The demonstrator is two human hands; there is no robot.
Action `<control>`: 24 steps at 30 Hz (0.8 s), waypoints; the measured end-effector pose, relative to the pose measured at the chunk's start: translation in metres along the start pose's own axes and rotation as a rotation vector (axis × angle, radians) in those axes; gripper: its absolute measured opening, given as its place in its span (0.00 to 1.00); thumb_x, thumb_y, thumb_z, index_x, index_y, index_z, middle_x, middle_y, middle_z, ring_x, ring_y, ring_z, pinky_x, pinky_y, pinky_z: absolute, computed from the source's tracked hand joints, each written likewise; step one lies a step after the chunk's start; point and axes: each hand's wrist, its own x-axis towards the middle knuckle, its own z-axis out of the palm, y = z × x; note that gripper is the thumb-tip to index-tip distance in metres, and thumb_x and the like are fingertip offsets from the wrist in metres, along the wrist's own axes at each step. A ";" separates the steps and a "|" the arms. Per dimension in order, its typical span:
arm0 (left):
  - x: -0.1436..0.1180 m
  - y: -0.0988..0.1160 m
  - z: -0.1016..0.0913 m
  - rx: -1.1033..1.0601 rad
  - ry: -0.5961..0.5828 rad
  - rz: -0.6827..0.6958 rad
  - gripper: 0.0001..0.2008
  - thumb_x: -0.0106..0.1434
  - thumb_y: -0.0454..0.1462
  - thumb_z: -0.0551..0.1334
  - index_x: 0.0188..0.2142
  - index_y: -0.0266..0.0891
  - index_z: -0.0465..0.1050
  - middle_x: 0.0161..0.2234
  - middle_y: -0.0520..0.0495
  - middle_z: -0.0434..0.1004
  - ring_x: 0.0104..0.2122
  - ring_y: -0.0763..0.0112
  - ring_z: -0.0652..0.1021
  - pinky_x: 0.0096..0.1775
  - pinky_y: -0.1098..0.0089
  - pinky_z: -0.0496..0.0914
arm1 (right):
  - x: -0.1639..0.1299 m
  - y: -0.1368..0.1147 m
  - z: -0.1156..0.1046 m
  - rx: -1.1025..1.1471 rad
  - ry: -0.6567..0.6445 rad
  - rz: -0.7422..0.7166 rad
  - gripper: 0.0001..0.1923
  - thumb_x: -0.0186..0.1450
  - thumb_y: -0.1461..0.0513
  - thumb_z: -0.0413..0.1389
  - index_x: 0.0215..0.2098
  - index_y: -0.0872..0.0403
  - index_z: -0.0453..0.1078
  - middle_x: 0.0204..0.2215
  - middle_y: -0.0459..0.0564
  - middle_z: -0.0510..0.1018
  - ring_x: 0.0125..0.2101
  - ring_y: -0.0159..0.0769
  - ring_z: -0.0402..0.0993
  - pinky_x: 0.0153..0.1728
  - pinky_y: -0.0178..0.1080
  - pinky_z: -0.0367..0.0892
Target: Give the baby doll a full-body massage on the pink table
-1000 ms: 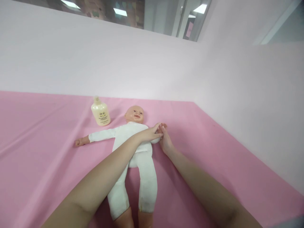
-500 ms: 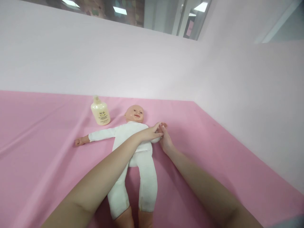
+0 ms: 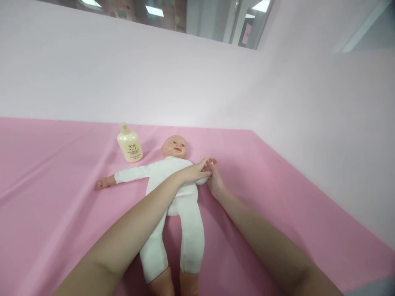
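Observation:
A baby doll [image 3: 191, 224] with a white cloth body lies face up, its head away from me. My left forearm crosses its torso, and my left hand [image 3: 197, 172] is closed around the doll's hand and wrist on the right side. From the right, my right hand [image 3: 216, 181] grips the same small hand, its thumb pressed near the doll's fingers. Most of that doll hand is hidden between my two hands. The doll's other arm [image 3: 132, 175] stretches out to the left with a curled hand.
A pale yellow pump bottle [image 3: 131, 146] stands left of the doll's head. Pink sheeting [image 3: 262, 176] with some creases covers the surface. Behind it rises a white wall [image 3: 138, 78], with a window [image 3: 206, 24] at the top.
My hands stay on the doll's hand with barely any visible movement. The whole view has shifted very slightly.

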 end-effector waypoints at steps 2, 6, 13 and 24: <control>0.000 0.000 0.000 -0.004 -0.007 0.005 0.36 0.69 0.43 0.62 0.73 0.43 0.53 0.63 0.40 0.73 0.62 0.56 0.75 0.64 0.59 0.66 | 0.000 0.000 0.000 0.000 0.003 0.001 0.22 0.63 0.42 0.63 0.48 0.45 0.77 0.48 0.46 0.84 0.64 0.46 0.72 0.67 0.50 0.66; 0.001 -0.001 0.000 -0.001 -0.010 0.004 0.36 0.70 0.43 0.62 0.74 0.44 0.52 0.63 0.41 0.74 0.62 0.56 0.75 0.64 0.58 0.66 | 0.000 0.000 0.000 0.009 -0.007 0.000 0.22 0.63 0.42 0.63 0.47 0.45 0.77 0.49 0.46 0.84 0.65 0.45 0.71 0.69 0.49 0.65; 0.001 -0.003 -0.001 0.012 -0.006 -0.020 0.37 0.70 0.43 0.63 0.74 0.45 0.51 0.61 0.41 0.76 0.62 0.56 0.76 0.64 0.58 0.66 | 0.002 0.001 -0.002 0.032 -0.015 -0.007 0.23 0.62 0.42 0.65 0.48 0.45 0.77 0.49 0.46 0.84 0.63 0.44 0.73 0.65 0.47 0.69; -0.005 0.007 -0.002 0.078 -0.007 -0.075 0.37 0.70 0.46 0.61 0.74 0.44 0.51 0.59 0.41 0.78 0.55 0.57 0.79 0.57 0.60 0.71 | 0.006 0.006 -0.004 0.080 0.023 -0.020 0.19 0.63 0.46 0.66 0.49 0.42 0.76 0.48 0.41 0.83 0.59 0.39 0.75 0.61 0.42 0.71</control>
